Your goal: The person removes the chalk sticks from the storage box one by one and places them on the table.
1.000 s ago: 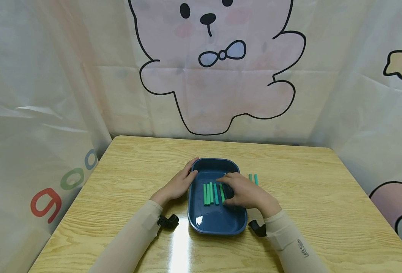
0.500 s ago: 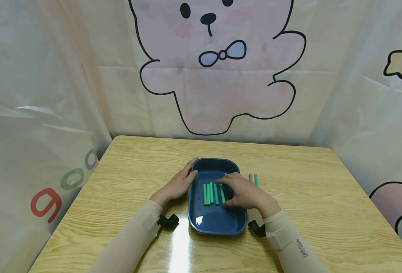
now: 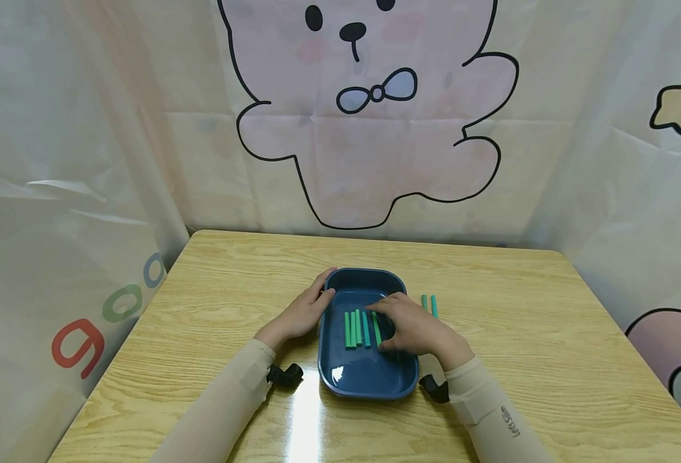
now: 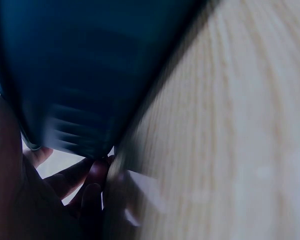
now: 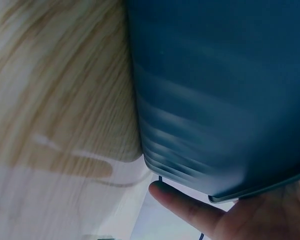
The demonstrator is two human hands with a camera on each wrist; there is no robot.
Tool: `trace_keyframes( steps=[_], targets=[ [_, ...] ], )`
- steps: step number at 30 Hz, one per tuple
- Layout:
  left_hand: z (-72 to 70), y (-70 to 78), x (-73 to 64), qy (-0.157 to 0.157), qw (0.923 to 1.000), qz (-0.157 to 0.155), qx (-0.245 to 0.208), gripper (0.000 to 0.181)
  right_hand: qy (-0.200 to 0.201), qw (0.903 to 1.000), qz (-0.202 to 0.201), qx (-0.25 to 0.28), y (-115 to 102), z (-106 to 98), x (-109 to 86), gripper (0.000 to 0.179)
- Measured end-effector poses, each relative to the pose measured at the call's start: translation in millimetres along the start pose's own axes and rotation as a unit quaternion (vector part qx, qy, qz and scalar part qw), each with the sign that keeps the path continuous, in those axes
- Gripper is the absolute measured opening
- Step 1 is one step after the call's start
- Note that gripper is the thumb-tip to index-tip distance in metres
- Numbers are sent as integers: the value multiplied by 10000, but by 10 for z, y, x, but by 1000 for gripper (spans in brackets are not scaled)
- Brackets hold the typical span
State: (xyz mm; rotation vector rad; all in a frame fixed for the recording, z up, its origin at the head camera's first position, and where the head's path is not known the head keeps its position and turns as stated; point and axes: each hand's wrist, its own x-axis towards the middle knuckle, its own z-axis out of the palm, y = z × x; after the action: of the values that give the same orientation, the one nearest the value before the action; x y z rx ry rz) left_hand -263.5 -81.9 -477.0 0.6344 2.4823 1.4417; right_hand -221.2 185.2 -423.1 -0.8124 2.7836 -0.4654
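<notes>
A dark blue rectangular tray (image 3: 369, 381) lies on the wooden table, with several thin green and teal sticks (image 3: 352, 330) side by side in it. My left hand (image 3: 298, 313) holds the tray's left side, thumb at the rim and fingers along the outer wall; the left wrist view shows those fingers (image 4: 65, 182) by the tray's far end. Reaching over the right rim, my right hand (image 3: 418, 326) pinches the rightmost green stick (image 3: 377, 328) lengthwise, fingertip at its far end and thumb at its near end. One right finger (image 5: 187, 205) shows past the tray's wall.
Two more sticks (image 3: 434, 305) lie on the table just right of the tray, partly hidden behind my right hand. A pale curtain (image 3: 201, 161) with a cartoon bear hangs behind the table (image 3: 525, 334). Black wrist mounts (image 3: 285, 375) sit close to the tray's sides.
Almost nothing moves. My right wrist and forearm shift very slightly left; the tray, the sticks and my left hand stay in place.
</notes>
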Motion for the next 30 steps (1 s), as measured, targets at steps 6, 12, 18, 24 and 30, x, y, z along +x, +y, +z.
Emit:
trace_keyframes(
  steps=[6,12,18,24,30],
  targets=[
    [1,-1,-2,-6,10000,-2,-7,54,4,10000,39,5,-4,6,2,69],
    [1,3,-1,-16,10000,35,-37,54,-6,10000,45,-42,-5,8,11,68],
    [1,10,-3,-21,10000,36,-44,54,-9,10000,22,-94,1,16,16,69],
    [0,20,-10,-8,10000,-25,-18,54,9,9999,-1,-157,5,20,15,68],
    [1,15,-8,-9,10000,-17,-13,53,23,9998,-47,-194,6,19,12,67]
  ],
)
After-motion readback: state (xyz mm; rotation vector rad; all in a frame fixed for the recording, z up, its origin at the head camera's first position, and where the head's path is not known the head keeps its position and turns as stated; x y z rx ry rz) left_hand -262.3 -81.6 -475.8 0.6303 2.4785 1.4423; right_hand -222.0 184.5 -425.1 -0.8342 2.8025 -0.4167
